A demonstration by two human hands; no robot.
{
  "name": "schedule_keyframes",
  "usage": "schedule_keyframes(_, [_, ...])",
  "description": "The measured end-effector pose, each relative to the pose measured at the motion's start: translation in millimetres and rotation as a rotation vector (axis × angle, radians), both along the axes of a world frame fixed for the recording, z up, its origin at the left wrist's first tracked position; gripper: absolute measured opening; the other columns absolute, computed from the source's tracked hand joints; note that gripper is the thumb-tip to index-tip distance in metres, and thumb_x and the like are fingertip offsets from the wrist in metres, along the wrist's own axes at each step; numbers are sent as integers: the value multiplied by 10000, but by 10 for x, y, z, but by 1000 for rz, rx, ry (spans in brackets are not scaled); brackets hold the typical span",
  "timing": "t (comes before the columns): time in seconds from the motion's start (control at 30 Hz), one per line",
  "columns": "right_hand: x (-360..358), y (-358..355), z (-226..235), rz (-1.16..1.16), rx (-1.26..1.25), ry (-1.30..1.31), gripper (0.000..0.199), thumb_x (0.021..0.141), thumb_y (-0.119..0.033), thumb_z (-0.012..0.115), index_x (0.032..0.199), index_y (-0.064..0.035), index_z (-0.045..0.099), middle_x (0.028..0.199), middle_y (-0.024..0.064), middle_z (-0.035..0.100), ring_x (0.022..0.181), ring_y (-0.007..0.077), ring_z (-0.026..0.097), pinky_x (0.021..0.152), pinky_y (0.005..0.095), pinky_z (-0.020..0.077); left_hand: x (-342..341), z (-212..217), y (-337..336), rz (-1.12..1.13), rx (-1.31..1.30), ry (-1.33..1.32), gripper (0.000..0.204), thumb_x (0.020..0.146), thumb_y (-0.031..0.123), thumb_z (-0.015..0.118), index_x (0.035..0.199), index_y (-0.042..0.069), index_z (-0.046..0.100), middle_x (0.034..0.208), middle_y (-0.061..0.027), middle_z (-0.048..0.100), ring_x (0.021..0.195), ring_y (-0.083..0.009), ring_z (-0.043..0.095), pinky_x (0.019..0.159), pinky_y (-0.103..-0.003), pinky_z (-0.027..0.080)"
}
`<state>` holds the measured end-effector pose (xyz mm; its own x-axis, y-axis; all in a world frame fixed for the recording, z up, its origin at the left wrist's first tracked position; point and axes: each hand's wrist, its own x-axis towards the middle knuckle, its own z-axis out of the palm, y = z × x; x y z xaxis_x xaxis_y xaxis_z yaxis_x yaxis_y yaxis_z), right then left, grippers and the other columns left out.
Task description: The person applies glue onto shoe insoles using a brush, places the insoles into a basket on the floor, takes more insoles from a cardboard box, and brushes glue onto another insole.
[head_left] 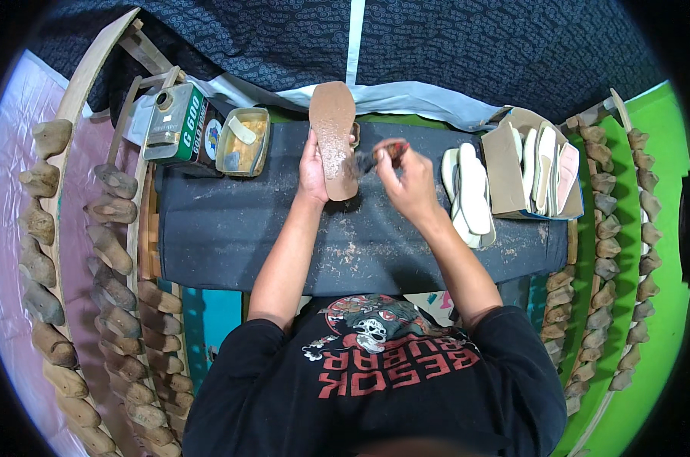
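My left hand (312, 169) grips a brown sole-shaped piece (332, 126) by its edge, holding it up over the table. Part of its face looks wet and shiny. In my right hand (412, 186) is a brush (365, 162) with dark bristles and some red on the handle. Its bristles reach the lower right edge of the sole piece; they are slightly blurred, so contact is hard to confirm. The fingers of my left hand behind the sole piece are mostly hidden.
Debris dots the dark table cover (230, 236). An open tub (264, 145) with yellowish contents and a rectangular can (179, 126) stand at the far left. Pale insoles (473, 198) lie beside a cardboard box (505, 186) of more on the right. Racks of shoe lasts (40, 263) flank both sides.
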<state>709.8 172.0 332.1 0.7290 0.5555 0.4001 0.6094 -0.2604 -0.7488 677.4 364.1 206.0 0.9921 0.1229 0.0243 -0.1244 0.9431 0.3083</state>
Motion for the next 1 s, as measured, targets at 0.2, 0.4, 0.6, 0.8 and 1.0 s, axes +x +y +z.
schedule_keyframes(0.2, [114, 104, 177, -42, 104, -152, 135, 981, -90, 611, 1044, 22, 654, 794, 127, 682, 689, 183, 671, 627, 317, 524, -1, 173, -200, 85, -135, 134, 556, 1068, 515, 378, 1340, 79, 591, 1107, -144, 722, 926, -251, 715, 847, -392, 588])
schedule_keyframes(0.4, [-352, -203, 70, 68, 6, -56, 115, 938, -75, 635, 1020, 6, 640, 825, 176, 674, 707, 294, 687, 654, 368, 540, 19, 131, -95, 23, -24, 3, 562, 1068, 515, 376, 1332, 71, 596, 1104, -167, 720, 891, -267, 723, 795, -384, 609])
schedule_keyframes(0.6, [-60, -118, 220, -45, 97, -133, 125, 948, -67, 628, 1033, 22, 640, 838, 177, 682, 696, 294, 687, 643, 374, 538, 93, 204, -333, 51, 14, 36, 544, 1072, 497, 380, 1310, 66, 610, 1140, -146, 720, 1015, -264, 705, 914, -405, 572])
schedule_keyframes(0.8, [-216, -227, 225, 12, 53, -121, 112, 933, -49, 630, 1015, 27, 631, 817, 181, 665, 704, 305, 680, 658, 382, 537, 55, 182, -359, 58, -14, 16, 540, 1068, 501, 387, 1285, 69, 626, 1107, -148, 728, 961, -255, 711, 879, -402, 579])
schedule_keyframes(1.0, [-294, -293, 85, 68, 80, -155, 107, 937, -41, 626, 1022, 24, 637, 830, 163, 671, 690, 268, 668, 646, 354, 527, 53, 221, -346, 42, 44, 61, 533, 1058, 496, 392, 1282, 74, 627, 1061, -159, 734, 866, -246, 717, 807, -392, 594])
